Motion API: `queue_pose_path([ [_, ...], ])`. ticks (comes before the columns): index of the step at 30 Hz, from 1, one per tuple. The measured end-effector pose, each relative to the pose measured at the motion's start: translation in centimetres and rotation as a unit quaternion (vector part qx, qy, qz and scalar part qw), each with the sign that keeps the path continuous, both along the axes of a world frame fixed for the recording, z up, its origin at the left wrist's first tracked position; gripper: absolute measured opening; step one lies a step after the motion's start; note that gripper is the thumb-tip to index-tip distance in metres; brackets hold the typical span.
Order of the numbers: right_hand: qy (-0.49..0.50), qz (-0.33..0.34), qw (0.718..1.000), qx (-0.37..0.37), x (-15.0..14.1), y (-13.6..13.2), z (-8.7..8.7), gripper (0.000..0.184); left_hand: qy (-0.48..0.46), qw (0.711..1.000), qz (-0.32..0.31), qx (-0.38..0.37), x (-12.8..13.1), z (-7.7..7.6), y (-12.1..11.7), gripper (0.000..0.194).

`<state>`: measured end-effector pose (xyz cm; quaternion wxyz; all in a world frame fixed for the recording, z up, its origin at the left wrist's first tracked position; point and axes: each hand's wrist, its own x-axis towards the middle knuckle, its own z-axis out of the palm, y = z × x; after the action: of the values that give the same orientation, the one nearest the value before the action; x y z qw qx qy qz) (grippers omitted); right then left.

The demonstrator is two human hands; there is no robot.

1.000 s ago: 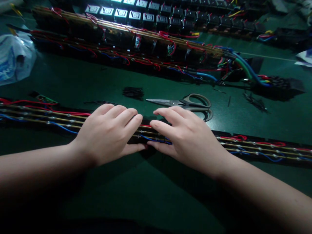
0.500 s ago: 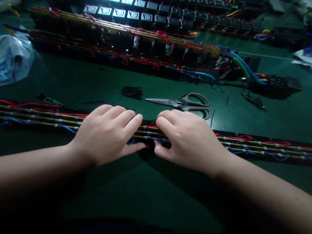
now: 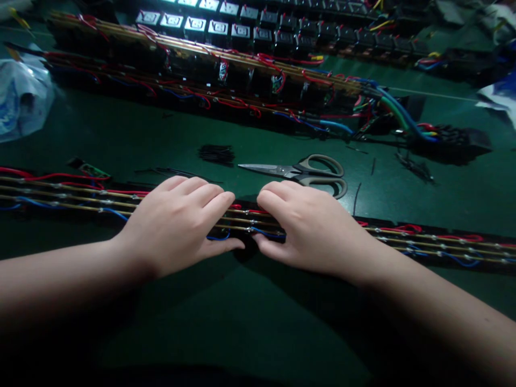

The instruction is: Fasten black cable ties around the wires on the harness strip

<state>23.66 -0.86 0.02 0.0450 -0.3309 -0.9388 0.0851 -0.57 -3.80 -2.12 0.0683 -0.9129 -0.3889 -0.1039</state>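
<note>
A long, dark power strip point(image 3: 250, 221) with its inside exposed lies across the table, with brass bars, solder joints and red and blue wires along it. My left hand point(image 3: 181, 223) wraps over it left of the middle, fingers on the far edge and thumb along the near edge. Close by on the right, my right hand point(image 3: 310, 228) clasps the same strip in a like way. Between the hands a short stretch of bars shows; the fingertips are hidden behind the strip. Just beyond the right hand lie scissors point(image 3: 292, 171), blades pointing left.
A bundle of thin black ties point(image 3: 216, 154) lies left of the scissors. A small green circuit board point(image 3: 94, 171) rests at the strip's far edge. Farther back are more wired strips point(image 3: 193, 88), a row of sockets point(image 3: 242, 30) and a plastic bag point(image 3: 24, 97) at left.
The strip has slid slightly to the right beneath my hands, and the small circuit board has shifted with it. Both hands keep nearly the same place and hold.
</note>
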Motion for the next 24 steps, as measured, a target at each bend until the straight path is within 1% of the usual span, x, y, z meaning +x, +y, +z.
queue_pose_path([
  [4, 0.011, 0.023, 0.999, -0.034, 0.01, 0.15, -0.27, 0.018, 0.006, 1.0, 0.003, 0.003, 0.08, 0.04, -0.01, 0.048],
  [14, 0.02, 0.021, 0.999, -0.045, -0.07, 0.2, 0.02, 0.015, 0.018, 1.0, 0.001, 0.009, 0.07, -0.01, 0.14, 0.048],
  [17, 0.021, 0.019, 0.998, -0.051, -0.08, 0.25, -0.02, 0.018, 0.02, 1.0, 0.001, 0.01, 0.16, -0.01, 0.12, 0.048],
  [20, 0.021, 0.022, 0.999, -0.046, -0.07, 0.28, -0.1, 0.026, 0.022, 1.0, 0.001, 0.005, 0.18, 0.03, 0.18, 0.05],
  [24, 0.014, 0.024, 0.999, -0.038, -0.08, 0.21, -0.21, 0.032, 0.024, 0.999, -0.005, -0.021, 0.0, 0.22, 0.43, 0.063],
])
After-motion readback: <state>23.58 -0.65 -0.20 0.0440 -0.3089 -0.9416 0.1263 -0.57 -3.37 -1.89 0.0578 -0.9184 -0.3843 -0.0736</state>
